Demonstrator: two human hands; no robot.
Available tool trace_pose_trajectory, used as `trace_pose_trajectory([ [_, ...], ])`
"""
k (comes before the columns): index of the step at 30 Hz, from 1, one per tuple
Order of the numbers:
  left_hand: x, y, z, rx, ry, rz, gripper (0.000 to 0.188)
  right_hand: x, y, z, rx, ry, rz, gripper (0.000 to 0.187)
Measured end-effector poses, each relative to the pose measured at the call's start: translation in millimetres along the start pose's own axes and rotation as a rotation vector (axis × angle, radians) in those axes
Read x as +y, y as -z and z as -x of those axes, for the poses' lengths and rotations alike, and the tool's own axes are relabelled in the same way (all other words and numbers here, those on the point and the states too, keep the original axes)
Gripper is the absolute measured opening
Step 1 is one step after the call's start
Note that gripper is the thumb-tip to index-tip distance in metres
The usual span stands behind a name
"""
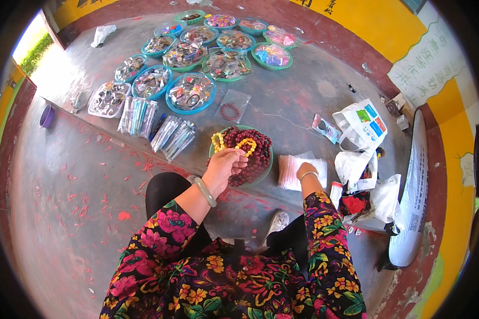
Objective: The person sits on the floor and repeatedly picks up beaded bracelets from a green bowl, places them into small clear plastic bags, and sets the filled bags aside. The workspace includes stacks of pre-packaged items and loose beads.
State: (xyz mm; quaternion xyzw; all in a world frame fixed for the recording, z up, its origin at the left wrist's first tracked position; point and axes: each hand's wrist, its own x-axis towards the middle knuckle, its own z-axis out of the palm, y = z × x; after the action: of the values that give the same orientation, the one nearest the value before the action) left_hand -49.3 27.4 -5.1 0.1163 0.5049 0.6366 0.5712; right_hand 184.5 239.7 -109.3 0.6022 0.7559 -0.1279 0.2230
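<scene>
Seen from above, a person in a flowered top sits over a grey floor. The left hand [226,169] pinches a yellow bead bracelet [254,143] between closed thumb and fingertips, holding it over a green basin [272,162] heaped with dark red bead bracelets [259,157]. More yellow beads [218,142] show at the heap's upper left. The right hand [306,170] rests at a stack of clear plastic bags [289,173], just right of the basin. Its fingers look curled, but their tips are hidden, so whether they grip a bag is unclear. Beyond lie a clear bag with a red bracelet [230,111], pen bundles [138,118] and basins of small packets [191,94].
</scene>
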Motion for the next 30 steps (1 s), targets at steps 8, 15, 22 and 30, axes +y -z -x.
trace_pose_trajectory([
  [8,0,-2,1,-0.017,-0.035,-0.092,0.017,25,82,27,0.296,0.133,-0.608,0.014],
  [15,5,-13,6,-0.094,-0.125,-0.218,0.017,-21,114,110,-0.097,0.417,-1.716,0.013],
  [22,7,-14,10,-0.185,-0.294,-0.216,0.021,-69,108,144,-0.141,0.523,-1.476,0.013],
  [30,11,-17,11,-0.342,-0.341,-0.054,0.022,-119,94,164,0.192,0.647,-1.087,0.008],
])
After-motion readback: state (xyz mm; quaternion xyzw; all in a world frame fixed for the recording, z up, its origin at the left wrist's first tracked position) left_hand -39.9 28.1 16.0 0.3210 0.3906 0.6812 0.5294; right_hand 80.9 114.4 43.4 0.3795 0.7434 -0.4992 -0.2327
